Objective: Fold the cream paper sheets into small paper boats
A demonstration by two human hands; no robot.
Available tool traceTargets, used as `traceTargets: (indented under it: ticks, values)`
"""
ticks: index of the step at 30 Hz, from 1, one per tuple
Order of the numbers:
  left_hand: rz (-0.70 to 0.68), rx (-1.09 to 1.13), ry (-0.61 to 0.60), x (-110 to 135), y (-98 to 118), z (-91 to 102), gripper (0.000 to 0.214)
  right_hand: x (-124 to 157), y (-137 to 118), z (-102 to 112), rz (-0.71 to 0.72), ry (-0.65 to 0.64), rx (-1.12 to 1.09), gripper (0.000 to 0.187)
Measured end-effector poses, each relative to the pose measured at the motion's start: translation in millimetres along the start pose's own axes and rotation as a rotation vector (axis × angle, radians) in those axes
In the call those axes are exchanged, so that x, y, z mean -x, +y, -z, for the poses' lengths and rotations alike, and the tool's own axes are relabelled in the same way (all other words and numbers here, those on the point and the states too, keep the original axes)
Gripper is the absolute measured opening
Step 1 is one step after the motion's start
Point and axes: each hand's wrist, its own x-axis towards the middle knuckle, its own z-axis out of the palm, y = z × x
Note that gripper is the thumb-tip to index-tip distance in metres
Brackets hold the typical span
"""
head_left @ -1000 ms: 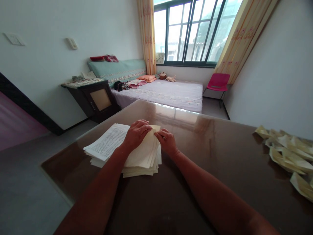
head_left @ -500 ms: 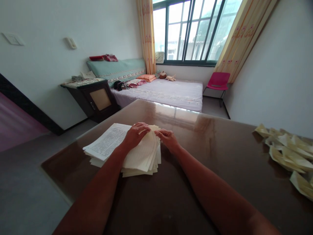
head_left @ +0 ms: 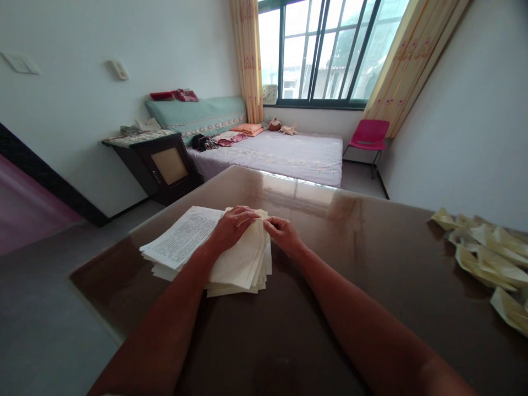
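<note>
Now, left hand [head_left: 235, 226]: it lies over the upper part of the cream sheets [head_left: 236, 265], fingers bent toward your right hand; whether it pinches paper or only presses, I cannot tell.
Right hand [head_left: 282, 233]: your thumb and fingers are together, clamped on the cream sheets at their upper right edge; how many sheets sit in that pinch does not show.
Cream sheets: they lie in an uneven pile on the table [head_left: 396, 247], partly under your left hand, their lower edges fanned out of line.
White sheets [head_left: 185, 236]: printed with lines of text, they lie just left of the cream sheets; the spot where the two meet is mostly hidden from you.
Folded papers [head_left: 487, 247]: a cluster of pale, creased shapes sits at the table's right, well apart from your hands.
Beyond the table: a bed [head_left: 289, 151] ahead of you, a cabinet [head_left: 169, 168] to its left, a pink chair [head_left: 368, 135] to its right, a window [head_left: 322, 55] between curtains [head_left: 249, 60].
</note>
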Motion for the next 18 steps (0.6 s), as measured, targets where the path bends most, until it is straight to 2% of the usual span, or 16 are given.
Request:
traceTargets:
  ticks: [5, 9, 13, 16, 18]
  values:
    - [-0.044, 0.011, -0.015, 0, 1, -2.4, 0.027, -1, 0, 0, -0.036, 0.013, 0.006, 0.033]
    - [-0.057, 0.087, 0.04, 0, -1, 0.9, 0.017, -2, 7, 0, -0.059, 0.109, 0.081, 0.026]
    - [0.002, 0.122, 0.097, -1, -1, 7.7, 0.015, -3, 10, 1, -0.054, 0.219, 0.161, 0.023]
    - [0.065, 0.121, 0.129, -1, -1, 8.2, 0.014, -1, 2, 0, 0.033, 0.346, 0.244, 0.025]
    - [0.115, 0.119, 0.156, -1, 0, 6.4, 0.014, 2, -6, -3, 0.133, 0.351, 0.324, 0.027]
